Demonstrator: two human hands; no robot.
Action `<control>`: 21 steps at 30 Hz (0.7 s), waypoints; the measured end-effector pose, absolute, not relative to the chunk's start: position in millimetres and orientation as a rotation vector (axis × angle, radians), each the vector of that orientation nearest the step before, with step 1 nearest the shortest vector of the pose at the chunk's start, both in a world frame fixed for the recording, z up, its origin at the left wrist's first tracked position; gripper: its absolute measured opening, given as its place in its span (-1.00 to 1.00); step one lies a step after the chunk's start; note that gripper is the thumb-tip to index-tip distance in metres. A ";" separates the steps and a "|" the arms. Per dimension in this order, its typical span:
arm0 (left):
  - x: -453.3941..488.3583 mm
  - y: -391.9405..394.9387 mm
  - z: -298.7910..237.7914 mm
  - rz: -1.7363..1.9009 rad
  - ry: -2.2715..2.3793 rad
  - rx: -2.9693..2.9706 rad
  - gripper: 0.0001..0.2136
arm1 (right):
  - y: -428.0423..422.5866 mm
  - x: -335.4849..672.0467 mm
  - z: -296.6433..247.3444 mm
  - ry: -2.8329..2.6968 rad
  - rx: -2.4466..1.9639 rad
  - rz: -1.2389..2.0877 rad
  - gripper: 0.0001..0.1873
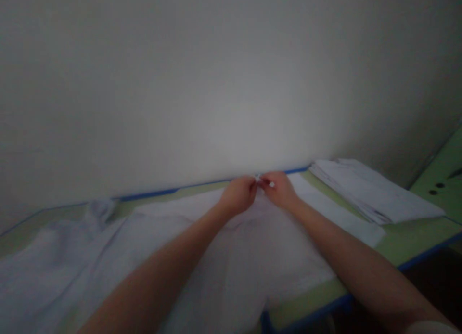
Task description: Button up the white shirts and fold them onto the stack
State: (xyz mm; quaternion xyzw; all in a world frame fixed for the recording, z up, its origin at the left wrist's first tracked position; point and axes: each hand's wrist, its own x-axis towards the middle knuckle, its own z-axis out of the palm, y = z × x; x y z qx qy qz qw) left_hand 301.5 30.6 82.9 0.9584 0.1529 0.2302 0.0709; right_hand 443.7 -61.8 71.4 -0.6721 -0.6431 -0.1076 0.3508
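A large white cloth is spread over the green table, with its near part hanging past the front edge. At its far side, my left hand and my right hand meet with fingertips almost touching. Both hands are closed in a pinch on the cloth's edge, and a small white bit of it shows between them. The picture is dim and blurred, so the finer detail at the fingertips is unclear.
To the right lies a folded stack of white cloth. Crumpled white fabric covers the left side. The green table has blue edging and stands against a plain wall. A green panel rises at far right.
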 end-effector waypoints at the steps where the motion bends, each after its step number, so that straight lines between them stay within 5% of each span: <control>1: 301.0 29.6 83.3 0.690 0.450 2.895 -0.77 | -62.0 443.7 71.5 -1.660 -1.742 -0.279 -0.78; 21: 288.9 18.5 87.7 0.744 0.180 3.292 -0.85 | -55.7 440.3 60.7 -1.609 -1.693 0.072 -0.82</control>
